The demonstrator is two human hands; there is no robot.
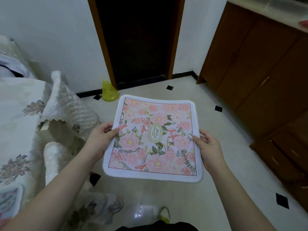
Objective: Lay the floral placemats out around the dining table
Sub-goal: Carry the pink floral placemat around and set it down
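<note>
Over tiled floor (191, 194), placemat (155, 137) between hands (both gripping).

The floral placemat (153, 139) bears the word "GARDEN" in green letters inside a central oval emblem.

A: Which parts of the pink floral placemat with the white border (154, 139) are hidden?

B: Its underside, and the fingers of the left hand (98, 139) and right hand (210, 150) beneath it; only the thumbs show on top.

A: Items cut off by the frame?

B: The cloth-covered dining table (15, 117) at left, and a second floral mat (9, 200) on it. The brown wooden cabinet (260, 67) runs off right.

A: Unidentifiable items?

B: The clear rounded object (141, 215) at the bottom edge is blurred.
</note>
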